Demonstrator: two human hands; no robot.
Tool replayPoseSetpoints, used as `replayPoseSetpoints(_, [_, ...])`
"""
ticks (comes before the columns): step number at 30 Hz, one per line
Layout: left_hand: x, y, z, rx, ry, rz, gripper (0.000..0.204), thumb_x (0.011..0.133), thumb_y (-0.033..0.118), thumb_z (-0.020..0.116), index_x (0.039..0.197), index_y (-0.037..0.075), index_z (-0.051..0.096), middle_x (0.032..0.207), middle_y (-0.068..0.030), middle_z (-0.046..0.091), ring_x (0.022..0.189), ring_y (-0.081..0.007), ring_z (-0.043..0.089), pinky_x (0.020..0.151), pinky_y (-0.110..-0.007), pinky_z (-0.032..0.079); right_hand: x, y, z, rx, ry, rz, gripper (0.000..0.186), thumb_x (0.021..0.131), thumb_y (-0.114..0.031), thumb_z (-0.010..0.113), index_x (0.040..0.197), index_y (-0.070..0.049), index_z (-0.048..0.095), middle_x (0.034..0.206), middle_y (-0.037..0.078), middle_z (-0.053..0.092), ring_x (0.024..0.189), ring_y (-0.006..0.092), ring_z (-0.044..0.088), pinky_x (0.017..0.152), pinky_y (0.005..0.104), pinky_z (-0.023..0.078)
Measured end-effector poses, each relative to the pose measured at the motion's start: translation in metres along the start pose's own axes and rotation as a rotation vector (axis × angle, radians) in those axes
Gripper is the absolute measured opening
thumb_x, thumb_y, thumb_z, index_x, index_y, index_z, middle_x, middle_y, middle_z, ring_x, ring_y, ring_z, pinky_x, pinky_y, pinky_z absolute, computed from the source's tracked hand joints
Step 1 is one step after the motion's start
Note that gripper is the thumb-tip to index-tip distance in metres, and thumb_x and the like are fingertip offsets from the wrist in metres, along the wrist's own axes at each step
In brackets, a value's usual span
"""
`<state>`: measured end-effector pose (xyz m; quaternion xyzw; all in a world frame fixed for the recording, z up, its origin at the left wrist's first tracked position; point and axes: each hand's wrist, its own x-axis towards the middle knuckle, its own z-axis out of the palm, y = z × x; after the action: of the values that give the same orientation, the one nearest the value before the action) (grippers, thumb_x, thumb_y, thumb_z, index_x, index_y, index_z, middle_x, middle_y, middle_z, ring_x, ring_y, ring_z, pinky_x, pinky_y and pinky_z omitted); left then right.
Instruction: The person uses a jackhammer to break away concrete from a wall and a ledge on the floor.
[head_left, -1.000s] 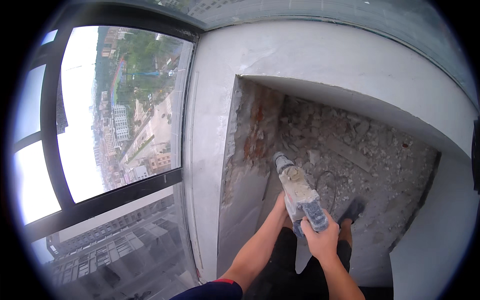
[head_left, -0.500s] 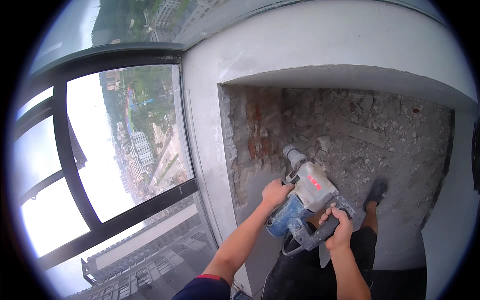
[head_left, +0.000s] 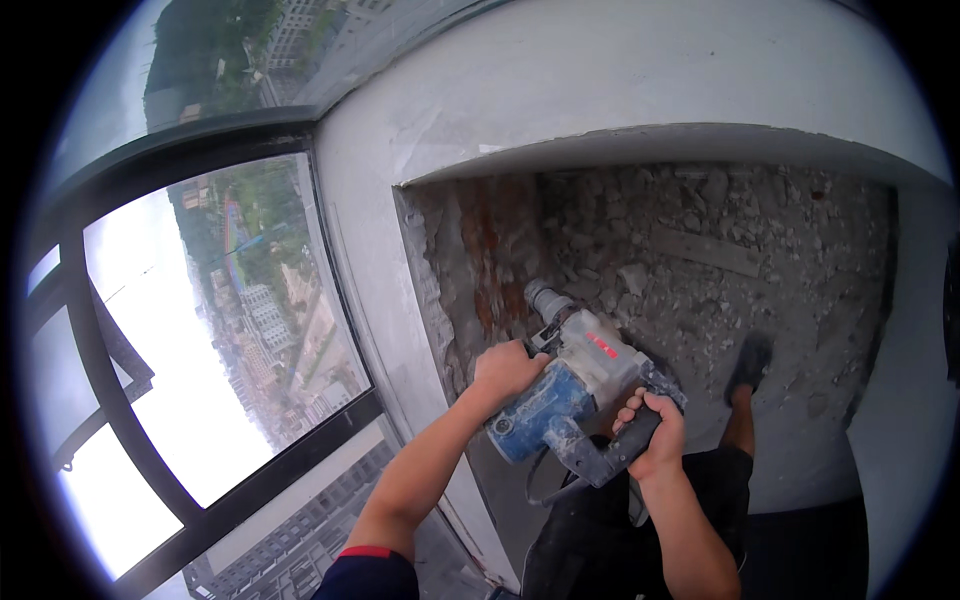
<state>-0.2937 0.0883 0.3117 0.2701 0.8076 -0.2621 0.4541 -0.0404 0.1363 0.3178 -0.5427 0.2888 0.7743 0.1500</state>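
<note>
A blue and grey demolition hammer (head_left: 575, 385) points down and away into the chipped recess of a white wall. My left hand (head_left: 505, 372) grips its side handle near the front. My right hand (head_left: 655, 435) is wrapped around the dark rear handle (head_left: 610, 455). The tool's nose (head_left: 548, 300) sits close to the exposed reddish brick (head_left: 490, 250) on the recess's left side. Its tip is hidden against the rubble. A cord loops below the tool.
Broken plaster and rubble (head_left: 700, 260) cover the floor of the recess. My foot in a dark shoe (head_left: 748, 365) stands among it. A dark-framed window (head_left: 200, 330) on the left looks out over a city far below. White wall (head_left: 620, 80) surrounds the recess.
The view has tilted and moved closer. The hammer has swung from pointing up-left to lying more sideways, nearer the brick side, with both hands still on it.
</note>
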Motion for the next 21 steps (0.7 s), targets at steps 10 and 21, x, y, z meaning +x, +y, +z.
replayPoseSetpoints(10, [0.049, -0.023, -0.011, -0.132, -0.06, 0.084, 0.061, 0.087, 0.053, 0.056, 0.096, -0.006, 0.071, 0.101, -0.028, 0.069, 0.101, -0.0432, 0.066, 0.09, -0.049, 0.052, 0.018, -0.015, 0.078, -0.201, 0.105, -0.024, 0.008, 0.082, -0.015, 0.058, 0.082, -0.01, 0.052, 0.073, 0.002, 0.054, 0.066, 0.0184, 0.054, 0.066, 0.0358, 0.047])
replayPoseSetpoints(21, [0.077, -0.033, 0.0, -0.202, -0.097, 0.052, 0.06, 0.086, 0.052, 0.058, 0.105, -0.003, 0.072, 0.114, -0.0249, 0.068, 0.11, -0.0397, 0.064, 0.095, -0.047, 0.05, 0.028, 0.001, 0.084, -0.2, 0.11, -0.092, 0.008, 0.082, -0.015, 0.059, 0.084, -0.01, 0.052, 0.076, 0.002, 0.056, 0.065, 0.0177, 0.056, 0.062, 0.0339, 0.049])
